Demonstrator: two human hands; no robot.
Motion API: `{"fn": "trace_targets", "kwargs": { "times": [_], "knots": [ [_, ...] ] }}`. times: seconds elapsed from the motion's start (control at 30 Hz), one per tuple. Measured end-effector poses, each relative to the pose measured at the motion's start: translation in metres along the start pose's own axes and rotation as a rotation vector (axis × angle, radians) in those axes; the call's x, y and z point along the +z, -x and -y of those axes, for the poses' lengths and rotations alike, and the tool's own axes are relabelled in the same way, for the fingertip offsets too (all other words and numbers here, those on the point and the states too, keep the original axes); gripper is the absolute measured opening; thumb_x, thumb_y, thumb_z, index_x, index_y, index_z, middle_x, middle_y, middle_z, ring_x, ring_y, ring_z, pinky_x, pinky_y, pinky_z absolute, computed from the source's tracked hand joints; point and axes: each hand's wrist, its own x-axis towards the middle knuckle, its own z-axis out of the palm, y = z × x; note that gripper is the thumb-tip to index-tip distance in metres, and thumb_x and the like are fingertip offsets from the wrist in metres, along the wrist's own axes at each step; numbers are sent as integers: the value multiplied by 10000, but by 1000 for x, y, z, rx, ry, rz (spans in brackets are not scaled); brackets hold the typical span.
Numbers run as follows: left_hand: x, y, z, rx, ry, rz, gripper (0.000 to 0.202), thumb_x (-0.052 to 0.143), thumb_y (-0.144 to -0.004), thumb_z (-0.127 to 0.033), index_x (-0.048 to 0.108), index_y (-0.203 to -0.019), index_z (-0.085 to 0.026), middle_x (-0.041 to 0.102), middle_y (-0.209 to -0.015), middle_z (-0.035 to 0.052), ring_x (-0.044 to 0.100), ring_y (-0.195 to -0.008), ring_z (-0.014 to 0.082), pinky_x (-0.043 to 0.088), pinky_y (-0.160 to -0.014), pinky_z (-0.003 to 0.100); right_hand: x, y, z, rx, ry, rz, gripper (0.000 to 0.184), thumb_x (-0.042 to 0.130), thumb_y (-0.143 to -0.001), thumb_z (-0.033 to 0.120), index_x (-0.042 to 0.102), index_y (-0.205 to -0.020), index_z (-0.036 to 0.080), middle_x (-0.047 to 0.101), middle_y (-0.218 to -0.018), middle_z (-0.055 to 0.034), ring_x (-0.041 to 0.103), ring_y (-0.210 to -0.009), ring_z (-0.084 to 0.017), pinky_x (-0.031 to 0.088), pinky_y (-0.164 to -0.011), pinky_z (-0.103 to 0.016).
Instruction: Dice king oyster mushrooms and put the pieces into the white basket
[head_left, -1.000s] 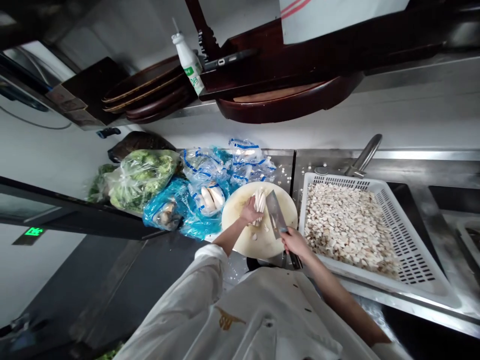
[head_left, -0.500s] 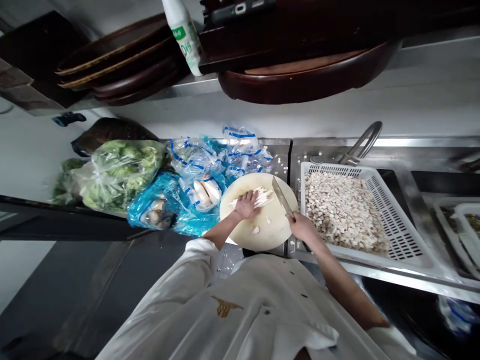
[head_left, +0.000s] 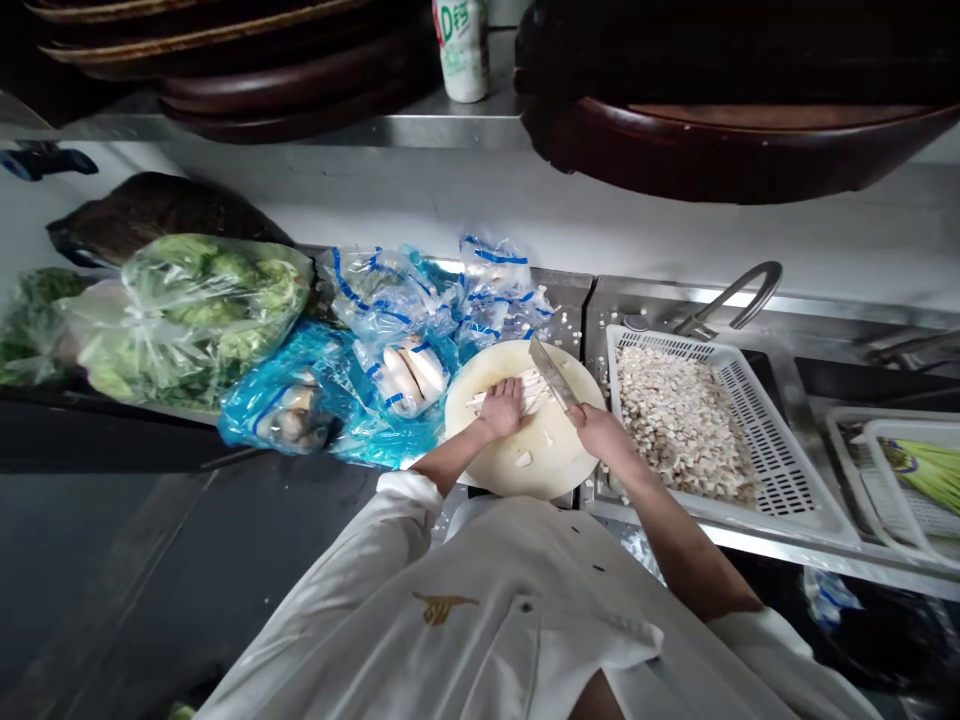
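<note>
On a round, pale cutting board (head_left: pixel 480 465), my left hand (head_left: pixel 501 408) lies flat with its fingers stretched over white mushroom strips (head_left: pixel 533 390). My right hand (head_left: pixel 602 433) is closed around the handle of a kitchen knife (head_left: pixel 553 374). The blade slants up to the left, at the right end of the strips. Whether its edge touches them I cannot tell. A small white piece (head_left: pixel 523 459) rests near the front of the board. To the right, chopped mushroom pieces (head_left: pixel 682 420) fill much of a white perforated basket (head_left: pixel 806 500).
Left of the board are a bag of whole white mushrooms (head_left: pixel 409 378), a blue bag (head_left: pixel 262 395) and bagged leafy greens (head_left: pixel 202 320). A tap (head_left: pixel 739 295) rises behind the basket. Overhead, a shelf (head_left: pixel 360 130) carries dark trays and a white bottle (head_left: pixel 461 50).
My right hand has brought the knife leftward, up to the strips' end. My left hand stays on the strips. The whole view has shifted, with the overhead shelf now more level.
</note>
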Motion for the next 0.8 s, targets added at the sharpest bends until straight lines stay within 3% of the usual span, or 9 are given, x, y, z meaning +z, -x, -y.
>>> {"fn": "trace_targets", "kwargs": {
  "times": [0.1, 0.2, 0.37, 0.5, 0.63, 0.8],
  "knots": [
    [-1, 1, 1, -18, 9, 11, 998, 629, -922, -655, 289, -1649, -61, 455, -1594, 262, 427, -1457, 404, 347, -1192, 508, 1, -3, 8, 26, 6, 55, 478, 302, -1149, 378, 720, -1292, 195, 771, -1265, -141, 719, -1159, -257, 462, -915, -294],
    [0, 3, 4, -16, 41, 40, 1095, 679, -862, -713, 280, -1660, -78, 476, -1574, 253, 441, -1444, 402, 337, -1209, 496, 1, -2, 11, 38, 29, 26, 514, 302, -1147, 446, 736, -1254, 193, 778, -1232, -152, 726, -1129, -268, 469, -884, -299],
    [0, 9, 2, -16, 18, 8, 1080, 657, -899, -656, 215, -1678, -53, 397, -1632, 277, 366, -1502, 421, 286, -1235, 523, 6, 1, 22, 38, 57, 29, 491, 299, -1150, 410, 719, -1294, 203, 778, -1240, -143, 721, -1146, -246, 465, -911, -283],
    [-7, 10, 4, -19, 41, 64, 1127, 700, -855, -674, 238, -1672, -50, 450, -1590, 276, 408, -1471, 414, 311, -1223, 505, -1, 1, 28, 52, 119, 69, 507, 291, -1150, 415, 725, -1269, 181, 773, -1248, -155, 718, -1155, -257, 469, -933, -294],
    [-7, 13, 10, -4, 46, 64, 1051, 687, -877, -621, 286, -1653, -37, 429, -1616, 265, 398, -1485, 399, 296, -1244, 480, 1, 9, 28, 19, 127, 24, 541, 261, -1148, 467, 711, -1290, 203, 772, -1248, -150, 715, -1152, -263, 474, -938, -303],
    [-6, 17, 17, 26, 74, 53, 1004, 670, -894, -593, 310, -1636, -20, 427, -1623, 274, 418, -1481, 397, 303, -1244, 478, 8, 4, 42, 93, 102, 85, 503, 277, -1142, 415, 695, -1308, 191, 770, -1241, -161, 722, -1152, -277, 486, -930, -323]
  ]
}}
